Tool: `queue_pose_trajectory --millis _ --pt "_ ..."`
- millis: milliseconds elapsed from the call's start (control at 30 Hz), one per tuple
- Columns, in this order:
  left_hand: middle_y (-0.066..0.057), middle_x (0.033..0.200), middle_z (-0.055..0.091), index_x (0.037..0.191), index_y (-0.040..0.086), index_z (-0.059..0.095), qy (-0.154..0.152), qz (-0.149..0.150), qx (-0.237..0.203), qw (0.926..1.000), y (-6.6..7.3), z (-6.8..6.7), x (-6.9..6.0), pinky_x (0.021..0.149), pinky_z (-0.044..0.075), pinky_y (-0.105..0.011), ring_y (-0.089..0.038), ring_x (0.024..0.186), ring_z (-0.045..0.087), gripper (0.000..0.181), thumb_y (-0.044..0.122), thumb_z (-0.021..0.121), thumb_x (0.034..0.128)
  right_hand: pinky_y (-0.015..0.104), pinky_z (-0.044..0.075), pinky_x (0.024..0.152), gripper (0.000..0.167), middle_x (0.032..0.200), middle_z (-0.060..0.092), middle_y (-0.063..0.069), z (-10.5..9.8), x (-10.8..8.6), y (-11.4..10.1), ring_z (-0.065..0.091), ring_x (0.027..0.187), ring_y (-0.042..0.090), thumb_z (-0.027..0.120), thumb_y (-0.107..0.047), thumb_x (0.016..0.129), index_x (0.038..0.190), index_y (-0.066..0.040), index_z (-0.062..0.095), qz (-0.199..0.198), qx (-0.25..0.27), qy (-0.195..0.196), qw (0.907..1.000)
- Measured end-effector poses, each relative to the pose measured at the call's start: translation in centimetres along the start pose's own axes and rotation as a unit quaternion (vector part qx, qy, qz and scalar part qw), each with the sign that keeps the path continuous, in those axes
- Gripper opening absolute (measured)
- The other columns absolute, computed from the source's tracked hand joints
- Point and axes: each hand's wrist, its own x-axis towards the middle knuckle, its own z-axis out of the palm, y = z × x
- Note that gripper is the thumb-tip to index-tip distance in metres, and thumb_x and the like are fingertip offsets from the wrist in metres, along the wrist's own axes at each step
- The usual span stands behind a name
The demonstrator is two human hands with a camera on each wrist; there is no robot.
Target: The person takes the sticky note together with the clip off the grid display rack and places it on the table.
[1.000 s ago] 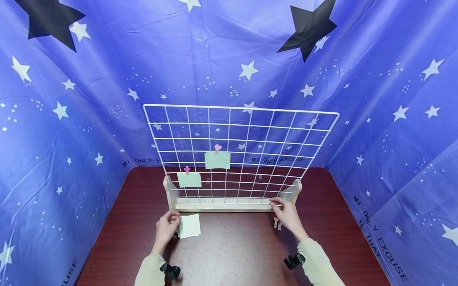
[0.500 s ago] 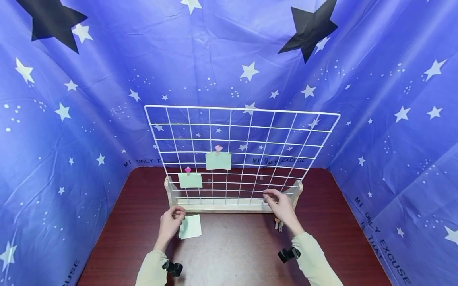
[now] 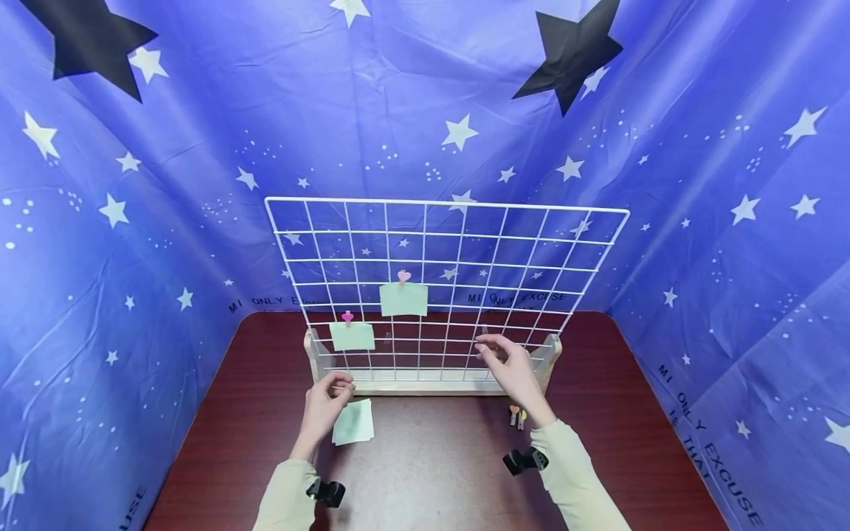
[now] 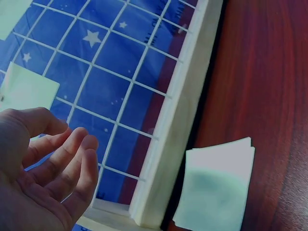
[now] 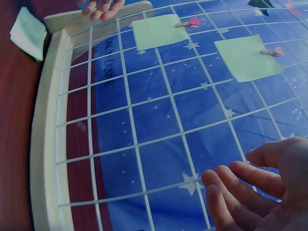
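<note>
In front of the lower left of a white wire grid (image 3: 444, 254) hangs my left hand (image 3: 325, 405), its fingers loosely bent and nothing held. A stack of pale green paper notes (image 3: 353, 423) lies on the table just beside and below it. My right hand (image 3: 513, 369) is raised before the grid's lower right, fingers half bent, also holding nothing. On the grid, one green note (image 3: 352, 337) hangs from a magenta heart clothespin (image 3: 347, 317). Another note (image 3: 403, 300) hangs higher and to the right under a pink heart clothespin (image 3: 403, 277).
Small heart-topped clothespins (image 3: 518, 417), orange and yellow, lie on the table below my right forearm. A wooden stand (image 3: 425, 386) holds the grid upright on the dark red table (image 3: 425, 457). Blue star-patterned cloth (image 3: 425, 96) surrounds the table behind and at both sides.
My right hand has moved left and up from the grid's lower right corner, uncovering more of the loose clothespins. The left hand has shifted slightly right and up.
</note>
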Motion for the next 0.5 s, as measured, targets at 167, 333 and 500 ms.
queue_pose_trajectory --millis 167,333,500 --pt "-0.009 0.079 0.07 0.088 0.001 0.067 0.0 0.02 0.0 0.9998 0.7 0.1 0.4 0.058 0.051 -0.02 -0.009 0.067 0.064 0.011 -0.006 0.067 0.0799 0.02 0.052 0.067 0.017 0.093 0.071 0.017 0.0 0.5 -2.5 0.07 0.081 0.026 0.06 -0.001 0.094 0.108 0.005 0.067 -0.011 0.018 0.003 0.9998" --pt "-0.011 0.079 0.069 0.088 -0.002 0.066 -0.007 0.031 -0.01 0.9995 1.4 0.2 0.7 0.059 0.053 -0.021 -0.015 0.068 0.066 0.009 -0.007 0.068 0.0814 0.021 0.053 0.068 0.017 0.094 0.07 0.021 -0.5 0.6 -6.4 0.069 0.078 0.022 0.058 0.006 0.092 0.106 0.009 0.066 -0.036 0.008 0.006 0.9993" --pt "-0.013 0.079 0.069 0.089 -0.003 0.065 -0.017 0.041 -0.024 0.9987 2.4 0.1 1.2 0.058 0.052 -0.02 -0.015 0.067 0.066 0.009 -0.008 0.068 0.0815 0.021 0.053 0.068 0.017 0.094 0.07 0.02 -0.6 1.2 -7.7 0.069 0.079 0.022 0.057 0.007 0.092 0.107 0.009 0.066 -0.049 0.007 0.001 0.9988"
